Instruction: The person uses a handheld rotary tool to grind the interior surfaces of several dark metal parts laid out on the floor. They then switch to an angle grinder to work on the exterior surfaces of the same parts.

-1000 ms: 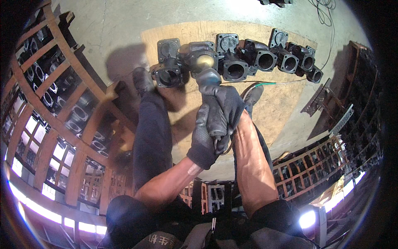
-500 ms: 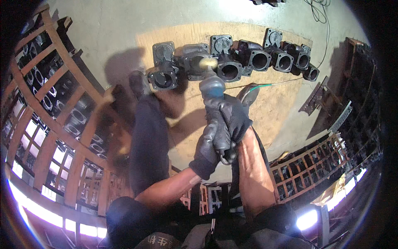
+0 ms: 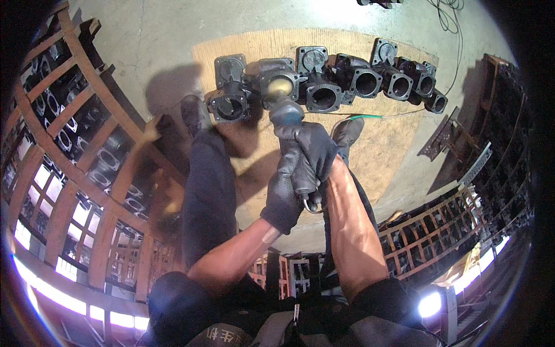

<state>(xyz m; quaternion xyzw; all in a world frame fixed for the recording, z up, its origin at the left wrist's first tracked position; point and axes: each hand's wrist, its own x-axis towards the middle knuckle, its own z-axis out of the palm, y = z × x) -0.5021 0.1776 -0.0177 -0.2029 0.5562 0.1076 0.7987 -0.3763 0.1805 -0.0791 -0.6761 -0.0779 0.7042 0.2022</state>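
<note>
Both gloved hands are closed round a hand-held power grinder (image 3: 287,115) with a blurred, yellowish round head. My right hand (image 3: 317,147) grips its body towards the front, and my left hand (image 3: 283,199) wraps its rear part, where a cord comes out. The grinder's head lies over the round opening of a black flanged casting (image 3: 293,81); I cannot tell whether it touches. To the right stands another casting (image 3: 322,99) with a square flange and round bore. A similar casting (image 3: 228,109) sits left of the grinder, near my left shoe.
More black castings (image 3: 398,88) continue the row to the right on a cardboard sheet (image 3: 381,147). A green-and-pale cord (image 3: 370,117) crosses by my right shoe. Wooden crates (image 3: 63,151) holding metal parts line the left; another slatted crate (image 3: 430,237) stands lower right, near a metal bracket (image 3: 444,137).
The grinder and both hands have moved slightly left, with the head now over the casting's opening instead of at its right edge. The grip looks the same.
</note>
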